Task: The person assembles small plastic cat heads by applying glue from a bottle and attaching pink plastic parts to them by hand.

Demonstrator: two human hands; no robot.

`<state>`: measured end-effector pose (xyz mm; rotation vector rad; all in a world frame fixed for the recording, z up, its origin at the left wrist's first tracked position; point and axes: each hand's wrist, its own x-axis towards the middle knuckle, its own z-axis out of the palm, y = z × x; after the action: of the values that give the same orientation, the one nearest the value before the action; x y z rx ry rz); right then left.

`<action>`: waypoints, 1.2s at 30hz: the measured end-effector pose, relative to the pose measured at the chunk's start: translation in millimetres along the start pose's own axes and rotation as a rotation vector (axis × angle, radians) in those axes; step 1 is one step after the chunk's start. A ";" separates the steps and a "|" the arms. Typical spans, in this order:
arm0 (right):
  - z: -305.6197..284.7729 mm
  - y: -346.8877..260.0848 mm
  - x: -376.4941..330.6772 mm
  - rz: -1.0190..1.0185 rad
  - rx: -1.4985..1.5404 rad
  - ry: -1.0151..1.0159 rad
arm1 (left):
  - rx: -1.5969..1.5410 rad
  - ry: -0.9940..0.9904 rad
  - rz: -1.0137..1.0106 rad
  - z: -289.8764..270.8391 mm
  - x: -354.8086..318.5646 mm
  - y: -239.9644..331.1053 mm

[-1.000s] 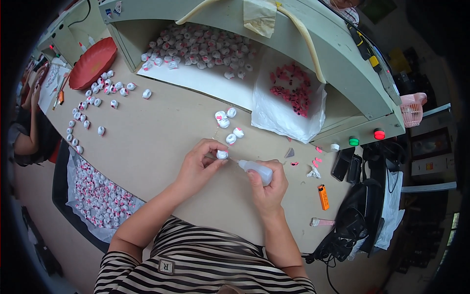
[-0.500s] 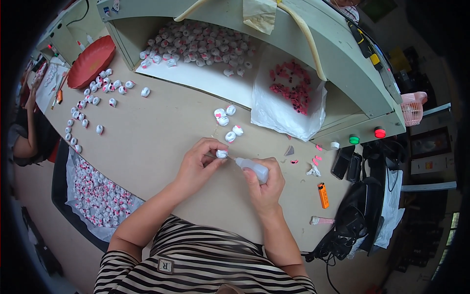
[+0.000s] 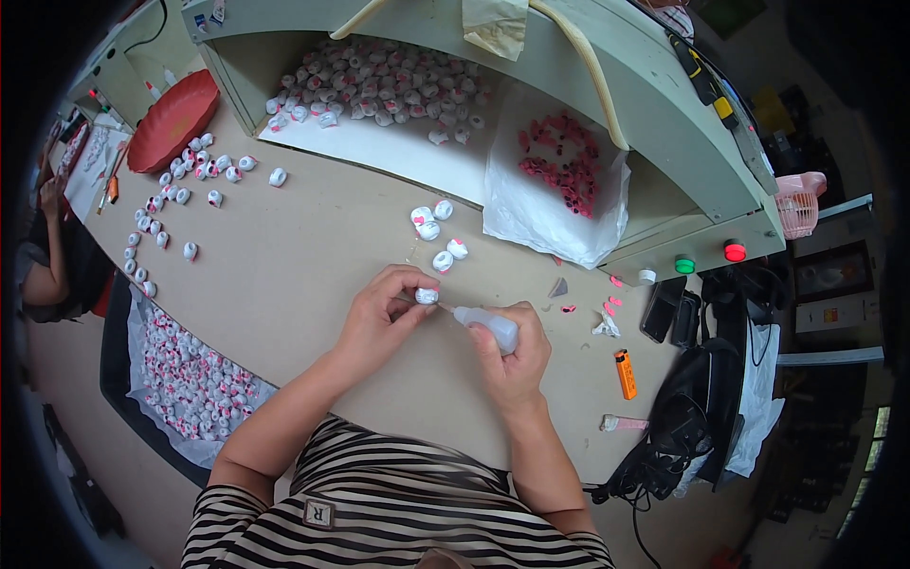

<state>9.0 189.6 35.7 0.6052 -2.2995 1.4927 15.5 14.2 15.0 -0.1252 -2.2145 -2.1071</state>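
Between the thumb and fingers of my left hand is a small rounded white piece with a bit of pink. My right hand is wrapped round a translucent squeeze bottle. Its thin nozzle points left and meets the edge of the white piece, or comes very close; I cannot tell which. Just beyond my left hand several similar white-and-pink pieces lie loose on the table.
A grey cabinet holds a heap of white pieces and small pink parts on white paper. At left are a red bowl and a full lined tray. An orange lighter and a phone lie right.
The whole view has shifted very slightly. Both hands keep their grip, with the nozzle still at the white piece.
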 end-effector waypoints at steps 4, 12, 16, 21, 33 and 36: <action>1.9 2.3 1.5 -0.037 -0.001 0.032 | -0.004 -0.004 0.005 0.1 0.1 2.0; 4.1 3.6 0.7 -0.035 0.018 0.000 | 0.015 -0.034 -0.007 -1.6 -0.2 0.7; -0.2 1.4 0.9 0.095 0.096 0.014 | 0.008 -0.024 -0.013 -0.8 -0.8 2.9; -1.7 0.9 0.8 0.089 0.068 0.026 | 0.040 -0.034 0.005 -2.5 -1.5 -0.8; 1.1 0.3 1.9 0.054 0.034 0.019 | 0.057 -0.031 0.014 -3.5 -1.0 -0.4; 3.0 1.0 2.4 0.038 0.030 0.019 | 0.058 -0.030 0.014 -4.7 -0.9 0.3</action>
<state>6.3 186.8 34.9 0.5558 -2.2901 1.5458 16.5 9.5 15.4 -0.1691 -2.2822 -2.0445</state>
